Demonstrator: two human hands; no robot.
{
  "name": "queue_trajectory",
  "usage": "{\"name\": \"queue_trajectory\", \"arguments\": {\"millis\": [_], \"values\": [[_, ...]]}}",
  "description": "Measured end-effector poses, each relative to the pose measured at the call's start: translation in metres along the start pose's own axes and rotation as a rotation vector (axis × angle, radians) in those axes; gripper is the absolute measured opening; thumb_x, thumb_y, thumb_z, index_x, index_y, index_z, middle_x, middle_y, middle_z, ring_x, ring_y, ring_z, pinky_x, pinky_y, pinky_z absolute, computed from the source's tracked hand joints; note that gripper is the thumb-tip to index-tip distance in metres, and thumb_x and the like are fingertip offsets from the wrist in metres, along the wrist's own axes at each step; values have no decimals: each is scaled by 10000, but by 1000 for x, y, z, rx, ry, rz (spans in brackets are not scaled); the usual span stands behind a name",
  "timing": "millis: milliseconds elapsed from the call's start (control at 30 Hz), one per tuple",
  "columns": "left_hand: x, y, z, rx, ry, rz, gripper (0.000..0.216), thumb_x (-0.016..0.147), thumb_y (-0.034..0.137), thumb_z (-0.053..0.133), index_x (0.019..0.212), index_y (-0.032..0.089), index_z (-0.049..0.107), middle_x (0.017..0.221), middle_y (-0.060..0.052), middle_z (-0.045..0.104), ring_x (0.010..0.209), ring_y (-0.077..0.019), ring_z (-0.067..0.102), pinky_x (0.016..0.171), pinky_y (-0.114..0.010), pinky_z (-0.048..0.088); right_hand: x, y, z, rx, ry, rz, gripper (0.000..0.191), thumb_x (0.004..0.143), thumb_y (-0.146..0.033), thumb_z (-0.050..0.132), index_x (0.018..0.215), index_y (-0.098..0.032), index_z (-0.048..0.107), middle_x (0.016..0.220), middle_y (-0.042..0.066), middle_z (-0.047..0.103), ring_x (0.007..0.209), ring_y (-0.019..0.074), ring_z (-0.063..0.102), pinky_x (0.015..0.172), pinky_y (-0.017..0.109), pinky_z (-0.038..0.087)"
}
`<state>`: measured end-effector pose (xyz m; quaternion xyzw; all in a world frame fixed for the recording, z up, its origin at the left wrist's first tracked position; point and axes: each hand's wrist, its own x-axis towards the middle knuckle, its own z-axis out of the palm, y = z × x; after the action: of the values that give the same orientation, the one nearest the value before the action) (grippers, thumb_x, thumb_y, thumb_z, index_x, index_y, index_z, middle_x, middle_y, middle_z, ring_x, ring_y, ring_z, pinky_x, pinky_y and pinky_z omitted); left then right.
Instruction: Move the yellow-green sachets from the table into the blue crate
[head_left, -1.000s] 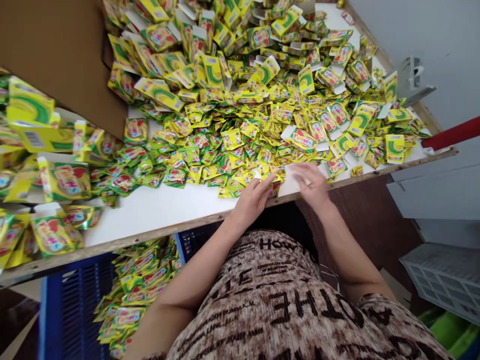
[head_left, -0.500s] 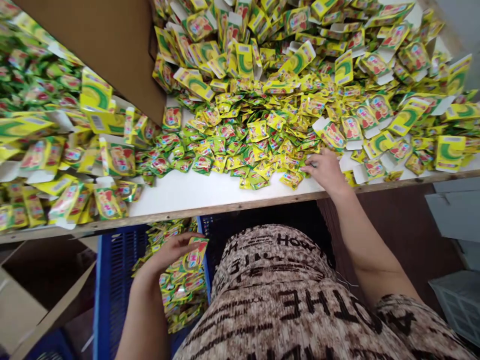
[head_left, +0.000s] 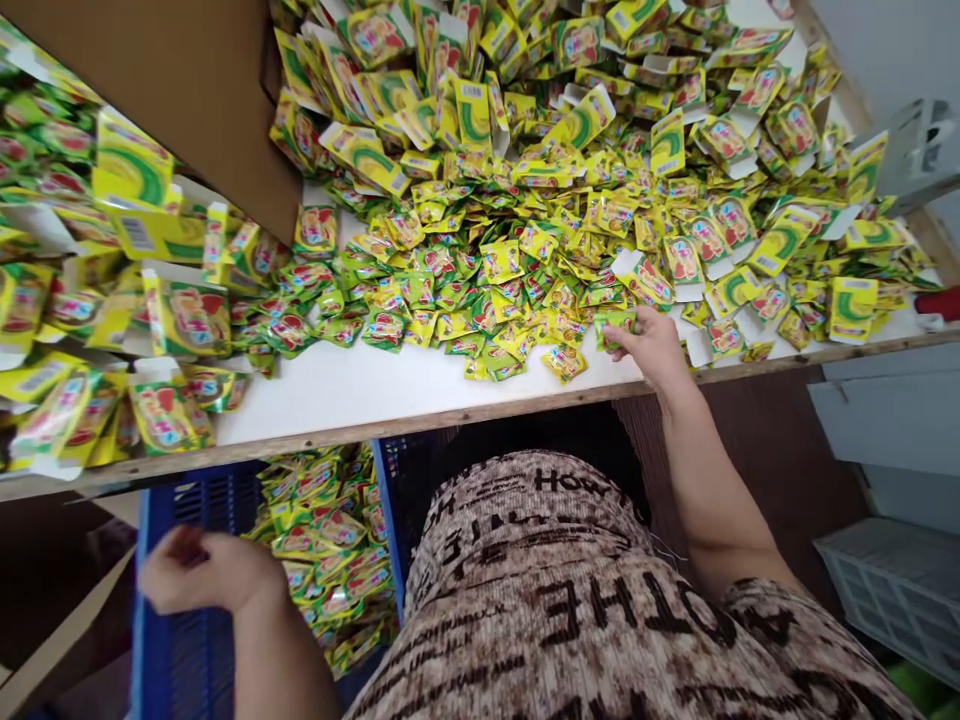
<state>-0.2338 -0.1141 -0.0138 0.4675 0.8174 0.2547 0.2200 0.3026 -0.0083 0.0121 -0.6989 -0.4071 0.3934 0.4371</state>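
Observation:
My right hand (head_left: pixel 654 345) is at the front edge of the white table, its thumb and fingers pinching a small green and yellow sachet (head_left: pixel 616 328). Beside it spreads a heap of small yellow and green sachets (head_left: pixel 480 290). My left hand (head_left: pixel 214 572) hangs below the table edge, over the left part of a blue plastic crate (head_left: pixel 381 510). Its fingers look curled but are smeared by motion, and no packet shows in them. Inside the crate lies a pile of yellow-green packets (head_left: pixel 330 545).
Open yellow boxes (head_left: pixel 472 110) are heaped at the table's back, with more boxes (head_left: pixel 187 310) at the left. A brown cardboard panel (head_left: pixel 187 100) stands between the heaps. Below are an open carton (head_left: pixel 67 630) and a grey plastic crate (head_left: pixel 892 590).
My left hand has swung left over the blue crate, and the packet it held no longer shows in it. My right hand has lifted a sachet from the table edge. The view has shifted slightly.

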Motion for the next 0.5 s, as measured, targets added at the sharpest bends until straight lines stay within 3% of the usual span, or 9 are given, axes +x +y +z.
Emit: {"name": "queue_trajectory", "arguments": {"millis": [67, 100, 133, 167, 267, 333, 433, 500], "values": [[11, 31, 3, -45, 524, 24, 215, 804, 396, 542, 971, 381, 676, 835, 88, 704, 881, -249, 660, 690, -376, 522, 1, -3, 17, 234, -1, 20, 508, 561, -525, 856, 843, -201, 585, 733, -13, 643, 586, 148, 627, 525, 320, 578], [13, 53, 10, -114, 697, 76, 185, 809, 386, 596, 967, 364, 690, 946, 98, 721, 929, -232, 665, 764, -377, 537, 3, -3, 28, 296, -7, 35, 505, 558, -503, 862, 855, -202, 584, 758, -11, 657, 598, 149, 647, 544, 324, 598], [13, 80, 21, -229, 714, 161, 173, 811, 369, 647, 972, 336, 702, 1010, 87, 726, 945, -213, 670, 824, -372, 545, 5, -2, 38, 320, -6, 58, 491, 561, -476, 863, 856, -205, 579, 761, -14, 662, 595, 151, 659, 545, 321, 607], [11, 108, 37, -396, 636, 252, 174, 834, 353, 660, 995, 301, 705, 980, 62, 734, 883, -186, 681, 834, -365, 552, 6, -1, 47, 308, 4, 84, 470, 572, -451, 858, 853, -208, 571, 739, -22, 659, 575, 153, 663, 523, 314, 605], [0, 199, 106, -711, -56, 426, 175, 875, 322, 666, 1008, 216, 708, 877, -4, 731, 793, -149, 706, 789, -325, 589, 10, 7, 63, 175, 65, 137, 400, 623, -396, 837, 825, -218, 540, 619, -49, 619, 472, 152, 633, 404, 273, 547], [-5, 252, 160, -699, -403, 549, 151, 851, 259, 667, 977, 186, 709, 916, -40, 739, 808, -164, 710, 779, -328, 595, 11, 10, 63, 139, 78, 167, 375, 631, -373, 838, 791, -214, 539, 588, -45, 619, 441, 149, 617, 362, 254, 510], [-6, 308, 226, -477, -574, 618, 177, 733, 71, 682, 886, 155, 713, 806, -44, 720, 786, -192, 687, 824, -368, 574, 10, 10, 57, 219, 62, 235, 372, 601, -344, 866, 747, -197, 557, 611, -15, 655, 461, 155, 627, 394, 267, 534], [-5, 326, 249, -392, -624, 514, 241, 664, -4, 681, 859, 136, 700, 660, -8, 649, 668, -179, 642, 768, -374, 567, 9, 10, 53, 298, 45, 246, 358, 604, -338, 864, 748, -192, 570, 629, -6, 667, 495, 162, 640, 449, 294, 570]]}}
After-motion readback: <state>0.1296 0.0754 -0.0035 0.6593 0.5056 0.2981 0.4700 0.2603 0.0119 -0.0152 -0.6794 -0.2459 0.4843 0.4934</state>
